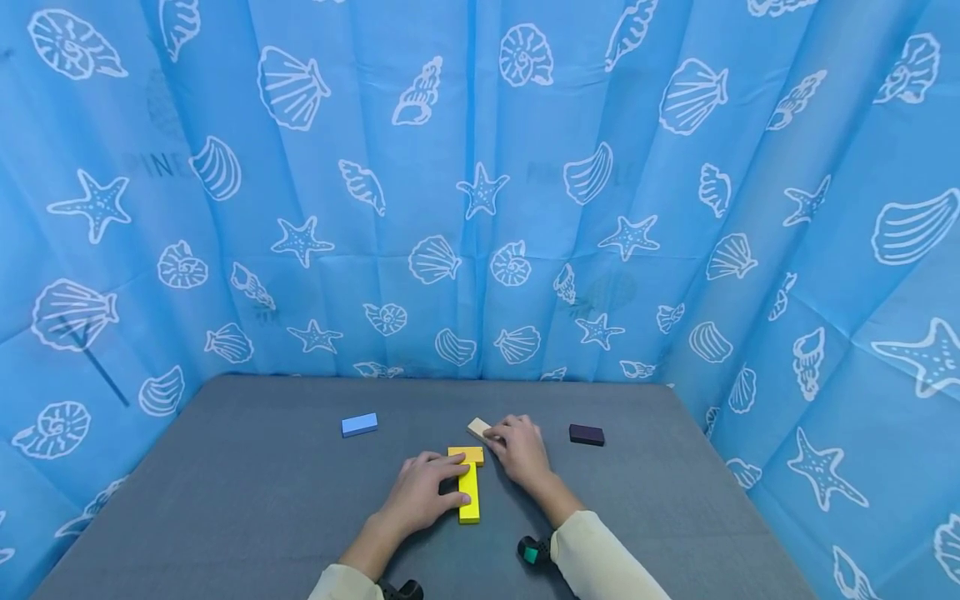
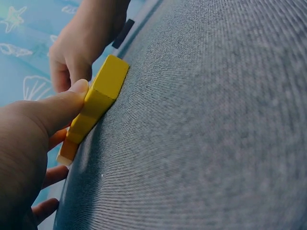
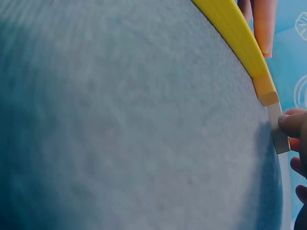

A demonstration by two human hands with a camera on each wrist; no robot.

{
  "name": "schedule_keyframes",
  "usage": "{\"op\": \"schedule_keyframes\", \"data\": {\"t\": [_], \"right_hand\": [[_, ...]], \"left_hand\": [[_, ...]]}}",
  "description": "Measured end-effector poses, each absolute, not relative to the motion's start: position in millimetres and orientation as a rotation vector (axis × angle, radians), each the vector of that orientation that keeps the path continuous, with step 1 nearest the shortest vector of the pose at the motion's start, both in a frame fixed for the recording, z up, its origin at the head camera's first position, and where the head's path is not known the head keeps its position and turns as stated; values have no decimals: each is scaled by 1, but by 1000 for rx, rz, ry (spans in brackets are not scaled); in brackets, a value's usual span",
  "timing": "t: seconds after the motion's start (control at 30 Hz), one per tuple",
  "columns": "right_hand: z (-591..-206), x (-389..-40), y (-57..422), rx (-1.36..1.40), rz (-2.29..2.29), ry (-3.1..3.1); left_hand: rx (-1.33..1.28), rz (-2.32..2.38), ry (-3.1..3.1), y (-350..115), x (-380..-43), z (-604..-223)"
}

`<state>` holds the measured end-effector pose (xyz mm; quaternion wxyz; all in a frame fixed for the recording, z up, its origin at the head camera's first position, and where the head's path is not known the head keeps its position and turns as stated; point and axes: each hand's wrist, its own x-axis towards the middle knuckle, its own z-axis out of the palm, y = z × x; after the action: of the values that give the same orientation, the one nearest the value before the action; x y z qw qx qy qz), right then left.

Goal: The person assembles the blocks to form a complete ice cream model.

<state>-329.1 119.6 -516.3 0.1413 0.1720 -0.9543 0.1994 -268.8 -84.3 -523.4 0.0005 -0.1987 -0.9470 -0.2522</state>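
A yellow block (image 1: 468, 504) lies lengthwise on the grey table, with an orange block (image 1: 475, 451) set crosswise at its far end, like a T. My left hand (image 1: 420, 492) reaches in from the left, its thumb (image 2: 76, 88) resting on the yellow block and its fingertips by the orange one. Just beyond, my right hand (image 1: 521, 450) pinches a pale wooden block (image 1: 477, 427) between thumb and fingers. That pale block slants close to the orange block's far right corner; in the right wrist view its end (image 3: 278, 136) lines up beside the orange block (image 3: 266, 88).
Toward the back left of the table (image 1: 285, 500) lies a light blue block (image 1: 359, 425). A dark purple block (image 1: 587, 435) lies to the right of my right hand. A blue curtain (image 1: 480, 275) with white shell prints hangs behind the table and along its sides.
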Motion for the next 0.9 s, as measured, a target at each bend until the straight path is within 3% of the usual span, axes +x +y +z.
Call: {"op": "schedule_keyframes", "data": {"t": [0.23, 0.9], "right_hand": [[-519, -327, 113, 432, 625, -2764], [-518, -321, 103, 623, 771, -2739]], "left_hand": [[-627, -795, -2980, -85, -268, -523], [-639, -832, -2965, -86, -267, -521]]}}
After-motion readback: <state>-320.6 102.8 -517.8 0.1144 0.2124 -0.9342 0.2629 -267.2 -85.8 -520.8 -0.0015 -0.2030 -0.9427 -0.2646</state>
